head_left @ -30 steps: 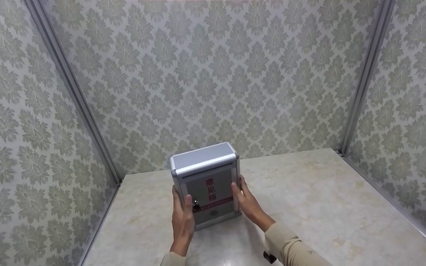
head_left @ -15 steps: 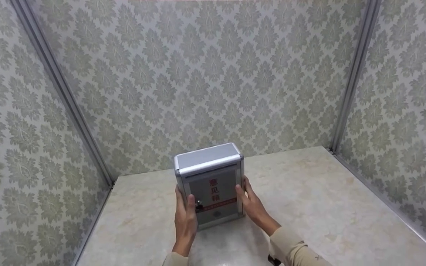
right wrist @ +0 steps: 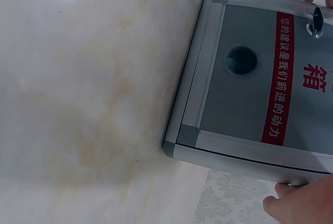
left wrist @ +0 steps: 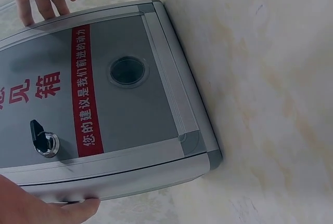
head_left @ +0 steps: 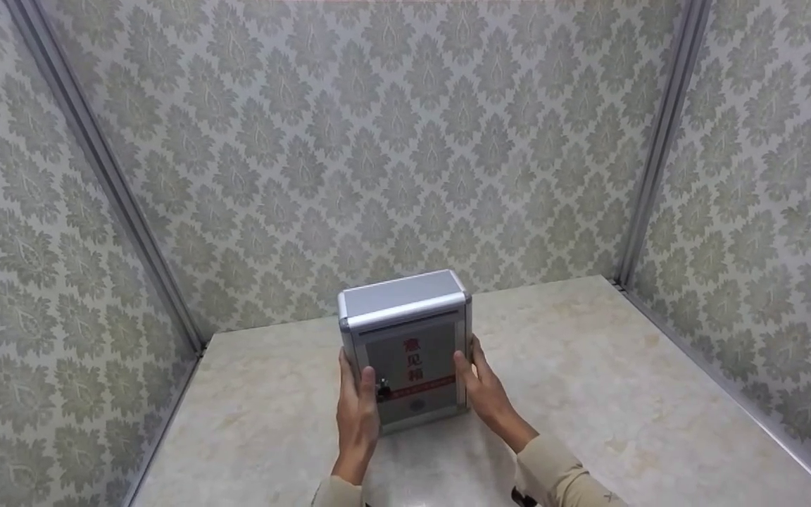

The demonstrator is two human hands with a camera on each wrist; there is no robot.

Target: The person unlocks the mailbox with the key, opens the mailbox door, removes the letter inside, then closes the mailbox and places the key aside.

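Observation:
A silver-framed suggestion box [head_left: 405,359] with a grey front stands upright at the middle of the table, turned slightly. Red Chinese characters and a red strip [left wrist: 86,94] mark its front. My left hand [head_left: 357,415] grips one side, thumb along the front edge. On the opposite side my right hand [head_left: 488,398] holds it likewise, fingers partly hidden behind the box. A key [right wrist: 317,20] sits in the lock close to my left hand. Below the strip is a round window [left wrist: 127,71]. Whether the box's base touches the table cannot be told for certain.
The pale marbled table [head_left: 588,394] runs back to a wall [head_left: 391,141] with leaf-patterned paper. Similar panels rise at left and right, with metal posts [head_left: 659,148] in the back corners. Something dark [head_left: 524,497] shows under the right sleeve.
Both hands and the box have shifted a little to the right over the table, keeping their grip. The head view has also turned slightly right.

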